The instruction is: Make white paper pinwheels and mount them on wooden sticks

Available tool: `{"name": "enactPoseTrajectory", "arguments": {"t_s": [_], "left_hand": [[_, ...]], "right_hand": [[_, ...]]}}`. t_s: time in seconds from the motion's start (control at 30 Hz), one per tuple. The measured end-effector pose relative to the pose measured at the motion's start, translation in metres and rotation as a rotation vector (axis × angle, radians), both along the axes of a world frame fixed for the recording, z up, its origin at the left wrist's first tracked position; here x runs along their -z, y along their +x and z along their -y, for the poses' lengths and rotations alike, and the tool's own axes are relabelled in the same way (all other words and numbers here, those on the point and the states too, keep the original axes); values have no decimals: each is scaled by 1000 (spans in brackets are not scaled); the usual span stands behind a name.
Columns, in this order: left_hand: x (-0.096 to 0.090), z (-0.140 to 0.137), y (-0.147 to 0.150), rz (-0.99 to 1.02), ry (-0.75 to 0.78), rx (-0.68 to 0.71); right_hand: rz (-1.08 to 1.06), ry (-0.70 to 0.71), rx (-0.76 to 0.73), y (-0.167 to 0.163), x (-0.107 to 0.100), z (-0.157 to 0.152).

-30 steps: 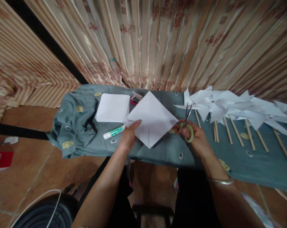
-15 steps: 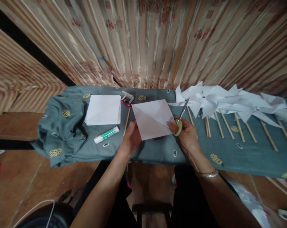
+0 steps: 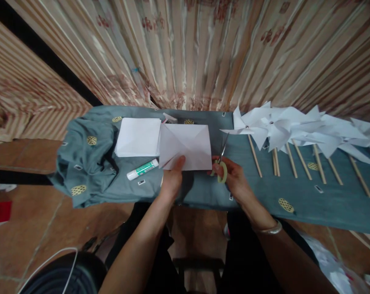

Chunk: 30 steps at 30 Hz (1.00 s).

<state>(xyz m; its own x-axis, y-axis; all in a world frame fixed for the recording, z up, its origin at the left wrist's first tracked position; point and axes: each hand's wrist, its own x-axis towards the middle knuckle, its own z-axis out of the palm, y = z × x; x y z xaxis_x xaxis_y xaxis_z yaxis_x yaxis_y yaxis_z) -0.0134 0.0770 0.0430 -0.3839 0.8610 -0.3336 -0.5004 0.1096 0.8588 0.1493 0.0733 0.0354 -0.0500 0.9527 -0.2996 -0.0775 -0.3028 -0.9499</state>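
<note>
My left hand (image 3: pixel 173 175) grips the lower edge of a white square paper (image 3: pixel 187 143), thumb on top and fingers underneath. Diagonal creases cross the sheet. In my right hand (image 3: pixel 232 173) is a pair of scissors (image 3: pixel 220 168) with pale green handles, its blades pointing up and away, just off the paper's right edge. To the left lies a stack of white paper (image 3: pixel 138 136), and below it a glue stick (image 3: pixel 142 169) with a green label. A small box, mostly hidden, sits behind the held sheet.
Several white paper pinwheels (image 3: pixel 284 126) on wooden sticks (image 3: pixel 319 163) lie along the right of the cloth-covered table (image 3: pixel 252 196). Bunched cloth (image 3: pixel 89 155) is at the left end. A pleated curtain (image 3: pixel 185 53) hangs behind.
The paper has turned until its edges lie nearly level, and my left thumb now presses on its face. My right hand has let go of the paper's edge, keeping the scissors.
</note>
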Motion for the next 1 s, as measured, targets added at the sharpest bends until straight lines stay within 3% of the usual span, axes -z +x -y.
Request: {"name": "enactPoseTrajectory", "arguments": {"t_s": [0.23,0.33,0.6,1.0], "left_hand": [[-1,-16,-30,11,156,-76],[6,-17,-37,-43,164,-62],[16,-20,-43,-257,216,-95],[25,-16,-32,-267,237,35]], "right_hand": [[54,-93,-549,19,-10,7],[39,-133,-664,23,-9,6],[41,-121,-706,30,-10,6],[78,-144,-703,23,-20,6]]}}
